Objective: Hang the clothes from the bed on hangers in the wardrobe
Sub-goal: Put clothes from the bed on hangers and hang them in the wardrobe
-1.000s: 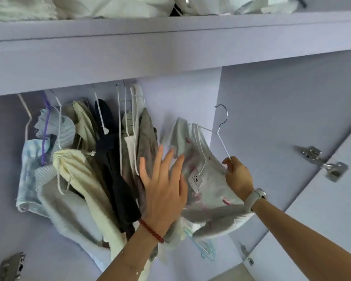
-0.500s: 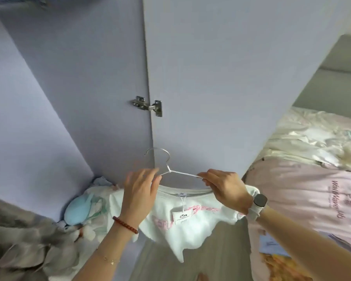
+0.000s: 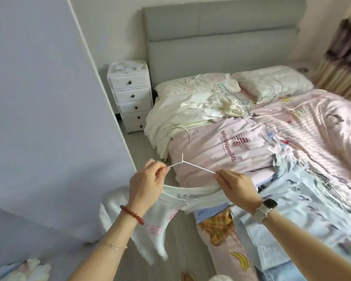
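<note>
While both hands are raised over the floor beside the bed (image 3: 322,126), each pinches one sloping arm of a white wire hanger (image 3: 187,159): the left hand (image 3: 147,184) nips the left arm between thumb and fingertips, and the right hand (image 3: 238,187) does the same on the right arm. Its metal hook points up and curls to the left. A white T-shirt (image 3: 170,201) hangs from the hanger (its neckline sags just under the hands, with a small label at the collar), and its body droops toward the floor (image 3: 180,240). On the bed lies a pink shirt (image 3: 221,151) with printed lettering, a heap of cream clothes (image 3: 182,114) nearer the pillows, and a tangle of spare hangers (image 3: 237,102) between them. A lilac wardrobe door (image 3: 49,98) fills the left, with a white drawer unit (image 3: 131,98) beyond it beside the grey headboard (image 3: 221,37).
</note>
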Available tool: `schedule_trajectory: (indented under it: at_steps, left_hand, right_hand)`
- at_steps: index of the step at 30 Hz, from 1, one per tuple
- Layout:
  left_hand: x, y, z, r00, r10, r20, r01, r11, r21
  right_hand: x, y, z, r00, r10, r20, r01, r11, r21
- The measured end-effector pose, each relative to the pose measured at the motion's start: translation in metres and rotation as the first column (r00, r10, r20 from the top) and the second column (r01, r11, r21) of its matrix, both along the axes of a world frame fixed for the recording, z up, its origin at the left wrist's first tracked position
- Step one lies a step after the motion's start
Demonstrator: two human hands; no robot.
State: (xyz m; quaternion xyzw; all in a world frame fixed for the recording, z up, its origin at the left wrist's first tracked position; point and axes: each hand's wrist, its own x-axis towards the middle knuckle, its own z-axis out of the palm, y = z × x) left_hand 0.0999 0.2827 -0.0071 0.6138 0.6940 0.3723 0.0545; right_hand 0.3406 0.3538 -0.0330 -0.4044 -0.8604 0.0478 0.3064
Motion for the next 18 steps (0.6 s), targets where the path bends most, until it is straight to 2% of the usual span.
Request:
schedule_trajectory:
  at_steps: [4,8,11,15,18]
  left_hand:
    - [0.042,0.071,-0.004,0.991,-0.128,0.041,0.13,0.991,-0.031]
    - [0.087,0.137,-0.01,0.981,-0.192,0.015,0.192,0.981,-0.006]
    - [0.109,0.171,-0.012,0.985,-0.17,0.001,0.17,0.985,0.006]
    - [0.1,0.206,-0.012,0.993,-0.111,0.05,0.102,0.983,0.154]
    - [0.073,0.239,-0.017,0.995,-0.085,0.05,0.07,0.967,0.246]
  right_hand:
    - [0.05,0.013,0.002,0.974,-0.225,-0.023,0.225,0.973,0.041]
    - [0.084,0.033,0.002,0.93,-0.367,0.003,0.367,0.93,-0.02]
    - [0.087,0.047,0.005,0.885,-0.463,-0.037,0.46,0.885,-0.066]
    - [0.056,0.075,0.01,0.851,-0.513,-0.113,0.511,0.858,-0.048]
    - [0.026,0.112,0.009,0.837,-0.526,-0.151,0.505,0.849,-0.155]
